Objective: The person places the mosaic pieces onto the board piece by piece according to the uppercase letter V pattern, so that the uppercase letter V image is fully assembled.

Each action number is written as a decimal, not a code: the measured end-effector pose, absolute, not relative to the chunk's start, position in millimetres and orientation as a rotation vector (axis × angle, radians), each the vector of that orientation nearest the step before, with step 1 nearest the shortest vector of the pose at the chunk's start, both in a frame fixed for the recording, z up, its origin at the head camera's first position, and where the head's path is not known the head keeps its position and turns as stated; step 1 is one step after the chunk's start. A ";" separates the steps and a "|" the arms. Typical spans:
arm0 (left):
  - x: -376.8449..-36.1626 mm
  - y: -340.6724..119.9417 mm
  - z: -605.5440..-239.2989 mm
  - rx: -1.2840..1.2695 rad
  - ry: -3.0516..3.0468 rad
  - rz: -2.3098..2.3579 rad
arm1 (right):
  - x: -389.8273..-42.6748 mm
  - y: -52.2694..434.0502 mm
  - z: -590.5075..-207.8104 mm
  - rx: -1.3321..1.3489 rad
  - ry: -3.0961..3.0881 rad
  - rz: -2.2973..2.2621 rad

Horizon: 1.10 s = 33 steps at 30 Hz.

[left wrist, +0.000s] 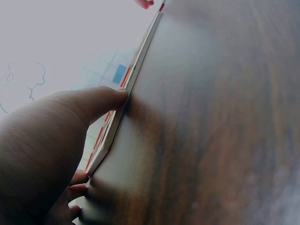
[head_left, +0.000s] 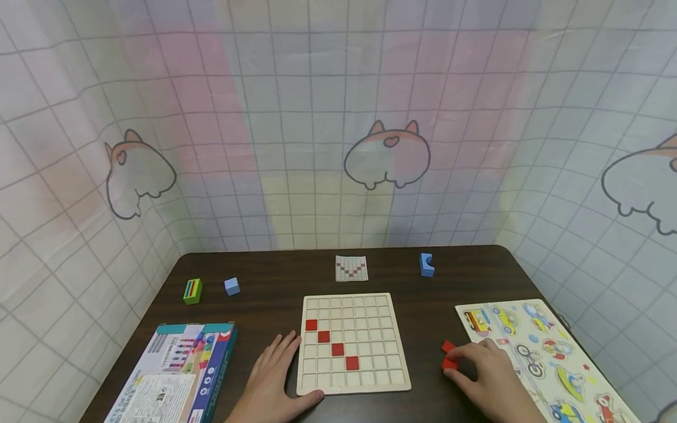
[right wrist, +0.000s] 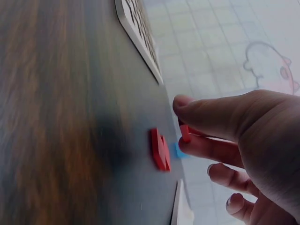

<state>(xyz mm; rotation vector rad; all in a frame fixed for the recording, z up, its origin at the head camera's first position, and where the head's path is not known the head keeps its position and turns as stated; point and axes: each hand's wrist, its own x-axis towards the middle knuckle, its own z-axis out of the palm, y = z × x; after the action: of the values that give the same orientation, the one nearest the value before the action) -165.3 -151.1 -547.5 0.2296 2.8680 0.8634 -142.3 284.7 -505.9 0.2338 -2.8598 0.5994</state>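
The left hand (head_left: 272, 376) lies flat and relaxed against the left edge of the wooden grid board (head_left: 353, 343), thumb at its near edge. The right hand (head_left: 489, 376) pinches a small red tile (right wrist: 185, 133) between thumb and forefinger, just above the dark table (head_left: 264, 294); more red tiles (right wrist: 159, 149) lie beside. The tile looks light, stiff and thin, so best held by its edges. Further away stands a blue block (head_left: 426, 265)

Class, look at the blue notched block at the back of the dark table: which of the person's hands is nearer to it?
The right. The right hand, pinching a small red tile, lies nearer the blue notched block; the left hand rests against the wooden grid board, farther away.
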 end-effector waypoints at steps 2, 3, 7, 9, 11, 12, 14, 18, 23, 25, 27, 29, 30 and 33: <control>-166.0 -151.2 -547.4 0.230 2.864 0.874 | -145.5 279.0 -504.8 0.286 -2.834 0.600; -166.3 -151.2 -547.4 0.231 2.863 0.879 | -147.5 276.1 -504.7 0.315 -2.817 0.599; -166.0 -150.8 -549.0 0.237 2.860 0.874 | -152.6 265.5 -506.5 0.391 -2.798 0.633; -166.2 -150.6 -549.4 0.234 2.860 0.876 | -156.1 259.8 -506.9 0.423 -2.796 0.670; -166.3 -150.7 -549.4 0.228 2.862 0.878 | -160.2 254.5 -507.8 0.465 -2.794 0.684; -166.4 -150.8 -549.3 0.225 2.863 0.879 | -162.4 251.8 -508.2 0.492 -2.788 0.692; -166.6 -151.0 -548.9 0.219 2.865 0.880 | -166.6 247.2 -509.2 0.554 -2.774 0.701; -166.9 -151.1 -548.6 0.227 2.873 0.868 | -173.3 239.7 -510.2 0.628 -2.769 0.716; -165.6 -151.0 -548.2 0.237 2.873 0.866 | -178.2 231.3 -508.5 0.638 -2.784 0.734; -165.4 -151.0 -548.0 0.235 2.871 0.867 | -180.2 228.4 -507.7 0.647 -2.778 0.739; -165.4 -151.0 -547.9 0.231 2.870 0.862 | -182.3 225.4 -507.0 0.656 -2.778 0.739; -165.6 -151.1 -547.9 0.226 2.869 0.857 | -184.5 222.4 -506.3 0.663 -2.777 0.736; -165.7 -151.0 -547.7 0.224 2.869 0.853 | -185.4 220.8 -505.8 0.665 -2.779 0.734; -165.7 -150.9 -546.7 0.225 2.872 0.856 | -189.2 215.8 -504.0 0.659 -2.799 0.733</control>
<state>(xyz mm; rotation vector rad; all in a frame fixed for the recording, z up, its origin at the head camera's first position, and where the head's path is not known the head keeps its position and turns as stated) -165.7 -150.9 -546.7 0.2247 2.8717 0.8562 -189.2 215.8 -504.0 0.6586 -2.7989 0.7329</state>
